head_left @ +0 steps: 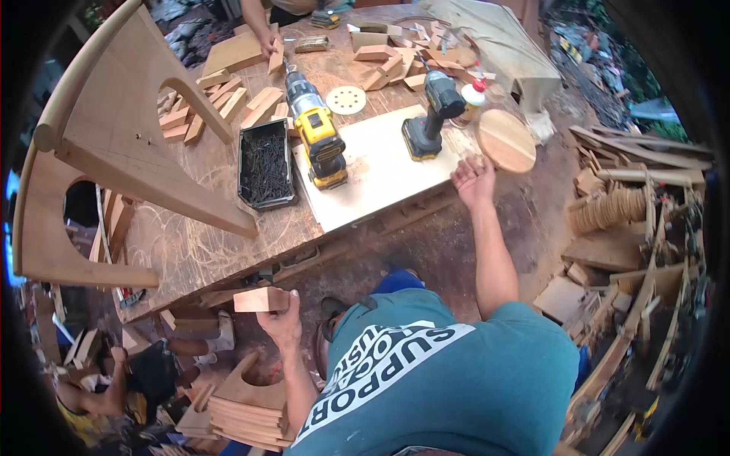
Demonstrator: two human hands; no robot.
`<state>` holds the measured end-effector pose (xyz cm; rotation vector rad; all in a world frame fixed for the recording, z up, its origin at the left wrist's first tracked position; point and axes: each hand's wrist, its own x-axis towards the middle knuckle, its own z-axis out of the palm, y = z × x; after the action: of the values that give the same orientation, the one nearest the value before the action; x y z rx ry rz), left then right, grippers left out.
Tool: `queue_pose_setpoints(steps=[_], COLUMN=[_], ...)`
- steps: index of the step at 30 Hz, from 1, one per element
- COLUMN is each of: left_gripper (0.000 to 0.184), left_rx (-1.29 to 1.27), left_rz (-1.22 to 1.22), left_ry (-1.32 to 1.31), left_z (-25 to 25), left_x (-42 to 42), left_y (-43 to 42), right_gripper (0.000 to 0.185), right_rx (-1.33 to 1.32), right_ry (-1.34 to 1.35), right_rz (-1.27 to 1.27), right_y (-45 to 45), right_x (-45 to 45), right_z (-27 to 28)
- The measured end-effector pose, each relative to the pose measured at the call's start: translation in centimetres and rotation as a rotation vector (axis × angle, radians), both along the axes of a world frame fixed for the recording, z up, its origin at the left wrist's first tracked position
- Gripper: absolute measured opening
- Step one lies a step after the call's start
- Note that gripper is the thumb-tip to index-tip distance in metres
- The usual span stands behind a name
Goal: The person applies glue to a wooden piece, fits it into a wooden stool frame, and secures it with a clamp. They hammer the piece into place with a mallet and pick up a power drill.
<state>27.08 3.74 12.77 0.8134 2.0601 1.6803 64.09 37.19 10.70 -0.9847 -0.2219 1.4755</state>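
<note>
My left hand (281,323) grips a wood block (257,300) in front of the workbench's near edge. My right hand (474,181) is at the bench edge, its fingers curled; what they hold, if anything, I cannot make out. Close to it are a round wooden disc (506,141) and a dark cordless driver (432,118) standing upright on a pale board (372,178). Left of the driver stands a yellow drill (314,125), beside a black tray of dark screws (266,165). A glue bottle (470,102) with a red cap stands behind the disc.
A wooden chair frame (144,159) rests on the bench's left side. Wood offcuts (380,72) and a sanding disc (346,99) lie farther back. Across the bench, another person's hand (270,42) touches a wood piece. Another person (106,387) sits at lower left, near stacked boards (247,422).
</note>
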Motion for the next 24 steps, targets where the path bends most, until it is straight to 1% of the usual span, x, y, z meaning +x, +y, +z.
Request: queue_pose_setpoints(steps=[2, 5, 7, 8, 9, 10, 11, 13, 14, 15, 16, 19, 20, 21, 22, 24], left_gripper=[0.035, 0.028, 0.028, 0.031, 0.032, 0.033, 0.037, 0.039, 0.041, 0.042, 0.043, 0.043, 0.043, 0.041, 0.038, 0.037], left_rx=[-0.042, -0.01, 0.01, 0.007, 0.046, 0.037, 0.043, 0.019, 0.006, -0.008, -0.007, -0.093, -0.097, -0.076, -0.054, -0.036], left_rz=[0.001, 0.18, 0.233, 0.243, 0.278, 0.309, 0.317, 0.358, 0.375, 0.379, 0.384, 0.404, 0.397, 0.402, 0.408, 0.394], left_ry=[0.029, 0.081, 0.147, 0.244, 0.245, 0.323, 0.313, 0.337, 0.373, 0.408, 0.348, 0.398, 0.383, 0.347, 0.311, 0.236], left_z=[-0.1, 1.4, 0.1, -0.3, -0.7, -0.4, -0.3, -0.8, -0.2, 0.5, 0.1, 2.7, 2.8, 2.7, 2.6, 3.1], left_x=[1.6, 6.1, 8.4, 9.6, 10.8, 12.3, 13.3, 15.0, 15.9, 16.7, 17.2, 19.0, 19.2, 19.2, 19.2, 19.2], left_y=[1.1, 4.7, 6.4, 7.0, 7.5, 8.0, 8.2, 8.1, 8.3, 8.1, 7.7, 8.2, 8.3, 8.5, 8.5, 8.2], right_gripper=[0.059, 0.065, 0.068, 0.07, 0.072, 0.074, 0.076, 0.068, 0.064, 0.06, 0.057, 0.053, 0.052, 0.052, 0.043, 0.042], right_rx=[0.065, 0.139, 0.081, 0.083, 0.084, 0.162, 0.232, 0.13, 0.089, 0.067, 0.055, 0.064, 0.029, -0.002, -0.058, -0.041], right_ry=[0.234, 0.623, 0.709, 0.724, 0.74, 0.815, 0.883, 0.877, 0.866, 0.851, 0.834, 0.663, 0.615, 0.569, 0.47, 0.361], right_rz=[0.057, 0.35, 0.336, 0.309, 0.275, 0.314, 0.335, 0.223, 0.157, 0.137, 0.108, 0.068, 0.09, 0.112, 0.098, 0.152], right_y=[4.6, 11.4, 14.1, 15.2, 16.5, 17.5, 18.2, 19.9, 20.8, 22.3, 24.4, 26.5, 27.1, 27.3, 24.8, 23.5], right_x=[1.9, 2.8, 2.1, 2.1, 2.2, 2.2, 2.4, 2.1, 2.0, 2.2, 2.5, 2.3, 2.4, 2.3, 1.5, 3.6], right_z=[-0.6, -3.1, -3.0, -3.0, -3.1, -3.5, -4.0, -2.9, -2.9, -4.1, -5.5, -6.2, -6.2, -5.5, -2.6, -2.2])
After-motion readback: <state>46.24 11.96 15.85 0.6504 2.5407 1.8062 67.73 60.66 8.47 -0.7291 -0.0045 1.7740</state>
